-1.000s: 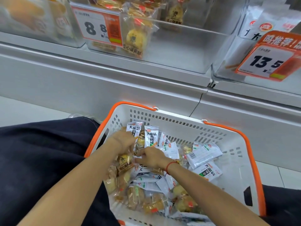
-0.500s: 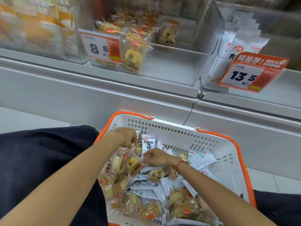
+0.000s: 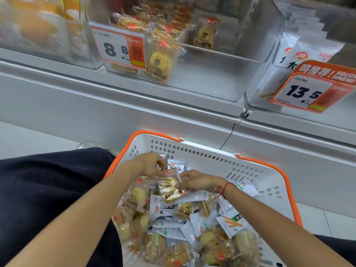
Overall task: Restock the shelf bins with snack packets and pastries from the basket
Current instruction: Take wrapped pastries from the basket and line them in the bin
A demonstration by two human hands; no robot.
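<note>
Hands meet over the basket [image 3: 256, 166]: left hand [image 3: 152, 164] and right hand [image 3: 198, 181] both pinch one pastry packet [image 3: 169, 187]; lift it clear before reaching the far pastry bin [image 3: 227, 78].

A price tag reading 8.8 [image 3: 117, 47] hangs left of a second price tag reading 13.5 [image 3: 306, 92]. Below and left of the 8.8 tag lie the pale floor tiles [image 3: 34, 139] and a dark trouser leg [image 3: 50, 189].
</note>
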